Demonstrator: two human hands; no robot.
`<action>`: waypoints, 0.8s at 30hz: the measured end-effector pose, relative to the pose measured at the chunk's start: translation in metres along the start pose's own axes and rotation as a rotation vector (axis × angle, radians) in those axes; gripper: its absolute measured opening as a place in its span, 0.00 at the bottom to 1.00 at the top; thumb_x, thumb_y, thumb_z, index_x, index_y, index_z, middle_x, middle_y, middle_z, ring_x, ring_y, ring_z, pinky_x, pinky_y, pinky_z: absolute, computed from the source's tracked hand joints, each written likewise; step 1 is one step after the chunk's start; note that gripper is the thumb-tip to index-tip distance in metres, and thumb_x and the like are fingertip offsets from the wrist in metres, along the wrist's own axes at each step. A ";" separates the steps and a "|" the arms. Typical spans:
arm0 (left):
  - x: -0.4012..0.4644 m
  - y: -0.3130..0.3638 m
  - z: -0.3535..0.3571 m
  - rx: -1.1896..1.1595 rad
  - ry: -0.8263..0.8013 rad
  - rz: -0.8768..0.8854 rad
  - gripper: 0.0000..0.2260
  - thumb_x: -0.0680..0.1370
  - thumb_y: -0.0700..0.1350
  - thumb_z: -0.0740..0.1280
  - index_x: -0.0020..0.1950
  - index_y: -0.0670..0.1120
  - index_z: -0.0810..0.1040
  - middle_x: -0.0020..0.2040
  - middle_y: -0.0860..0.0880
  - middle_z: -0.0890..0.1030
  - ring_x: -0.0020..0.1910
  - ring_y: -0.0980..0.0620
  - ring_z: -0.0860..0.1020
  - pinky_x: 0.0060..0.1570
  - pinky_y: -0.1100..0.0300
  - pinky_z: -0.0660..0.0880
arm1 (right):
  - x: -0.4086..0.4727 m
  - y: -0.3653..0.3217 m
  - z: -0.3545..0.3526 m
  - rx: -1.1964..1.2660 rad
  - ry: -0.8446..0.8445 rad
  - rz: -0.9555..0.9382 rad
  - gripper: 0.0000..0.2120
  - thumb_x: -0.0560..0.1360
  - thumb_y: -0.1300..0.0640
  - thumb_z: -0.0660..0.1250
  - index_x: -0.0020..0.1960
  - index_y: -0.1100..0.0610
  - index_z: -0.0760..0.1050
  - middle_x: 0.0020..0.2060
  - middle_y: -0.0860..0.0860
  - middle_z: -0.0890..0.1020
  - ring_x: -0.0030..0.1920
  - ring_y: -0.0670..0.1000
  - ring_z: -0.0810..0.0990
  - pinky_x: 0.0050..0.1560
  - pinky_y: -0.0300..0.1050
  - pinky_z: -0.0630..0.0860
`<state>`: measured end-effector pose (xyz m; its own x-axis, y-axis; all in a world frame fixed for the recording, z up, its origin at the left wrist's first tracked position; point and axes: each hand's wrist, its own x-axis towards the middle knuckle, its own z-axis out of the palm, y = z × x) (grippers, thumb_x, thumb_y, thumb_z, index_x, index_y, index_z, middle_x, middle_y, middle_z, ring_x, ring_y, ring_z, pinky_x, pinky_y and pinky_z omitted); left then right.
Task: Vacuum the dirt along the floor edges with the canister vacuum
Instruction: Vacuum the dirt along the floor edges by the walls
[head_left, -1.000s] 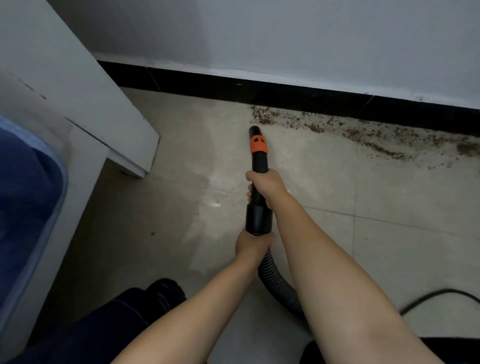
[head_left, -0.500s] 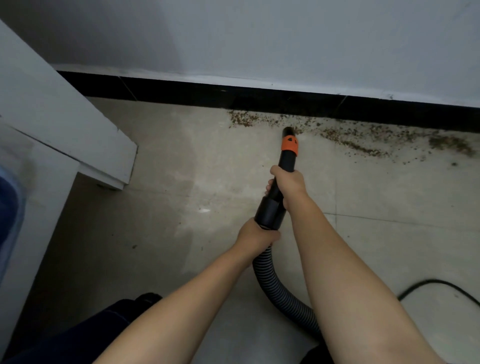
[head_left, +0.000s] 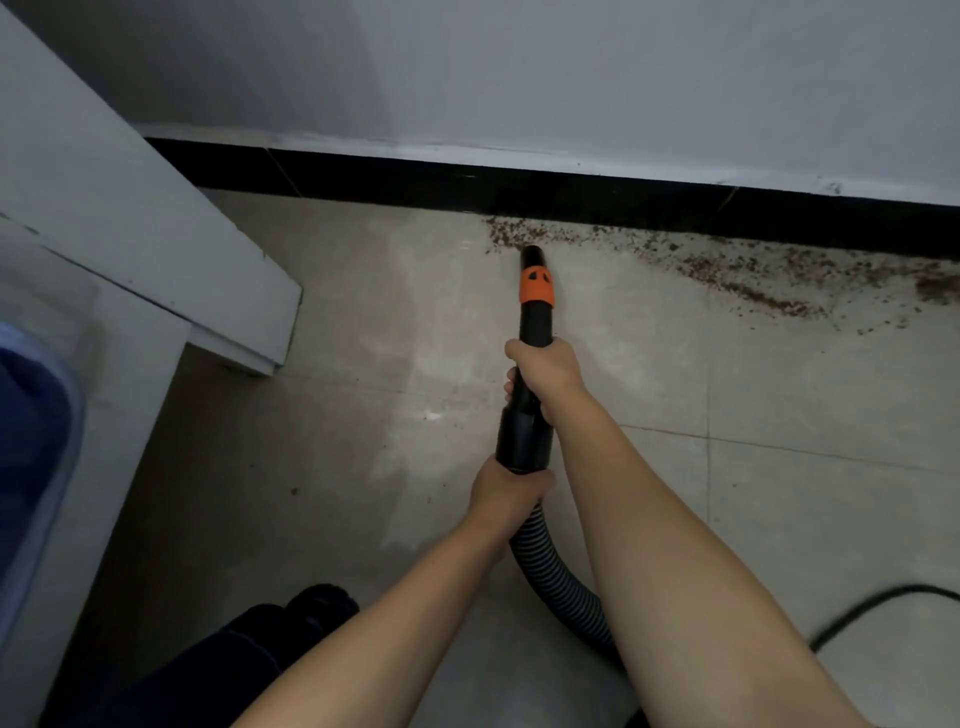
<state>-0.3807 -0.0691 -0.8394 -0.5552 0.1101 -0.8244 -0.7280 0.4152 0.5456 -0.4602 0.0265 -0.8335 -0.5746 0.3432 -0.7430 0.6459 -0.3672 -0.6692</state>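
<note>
A black vacuum nozzle (head_left: 535, 306) with an orange band points at the wall, its tip at the left end of a strip of brown dirt (head_left: 737, 265) that lies along the black baseboard (head_left: 623, 200). My right hand (head_left: 545, 371) grips the nozzle's middle. My left hand (head_left: 506, 491) grips its lower end, where the ribbed grey hose (head_left: 558, 577) joins. The hose curves down to the right behind my right forearm. The canister itself is out of view.
A white furniture frame (head_left: 156, 249) with a blue cushion (head_left: 31, 441) stands at the left. A black power cord (head_left: 883, 603) lies on the pale tiled floor (head_left: 322, 415) at lower right. My dark trouser leg and shoe (head_left: 311, 608) are at the bottom.
The nozzle tip swung right along the dirt strip, then came back left to the strip's left end. Both hands kept their grip throughout.
</note>
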 end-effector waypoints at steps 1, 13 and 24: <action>0.000 -0.002 -0.005 -0.018 0.016 -0.005 0.15 0.72 0.40 0.69 0.58 0.43 0.77 0.52 0.42 0.82 0.50 0.45 0.80 0.48 0.56 0.76 | -0.001 0.000 0.007 -0.017 -0.028 0.001 0.08 0.73 0.63 0.65 0.50 0.60 0.68 0.31 0.55 0.73 0.26 0.52 0.72 0.28 0.42 0.73; 0.010 0.020 -0.034 0.085 0.036 0.052 0.14 0.71 0.39 0.68 0.56 0.41 0.77 0.46 0.43 0.80 0.42 0.47 0.77 0.38 0.61 0.73 | 0.004 -0.018 0.026 0.059 -0.010 0.025 0.06 0.73 0.63 0.65 0.47 0.59 0.68 0.29 0.55 0.73 0.25 0.52 0.72 0.29 0.43 0.73; 0.016 0.035 -0.006 0.164 -0.081 0.088 0.18 0.72 0.38 0.67 0.62 0.42 0.75 0.55 0.40 0.80 0.53 0.43 0.79 0.45 0.59 0.73 | 0.014 -0.023 -0.012 0.131 0.168 0.013 0.05 0.73 0.64 0.64 0.44 0.59 0.68 0.28 0.55 0.72 0.25 0.52 0.71 0.29 0.43 0.73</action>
<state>-0.4173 -0.0589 -0.8328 -0.5748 0.2226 -0.7874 -0.5986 0.5417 0.5901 -0.4776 0.0505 -0.8284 -0.4681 0.4729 -0.7465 0.5755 -0.4780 -0.6636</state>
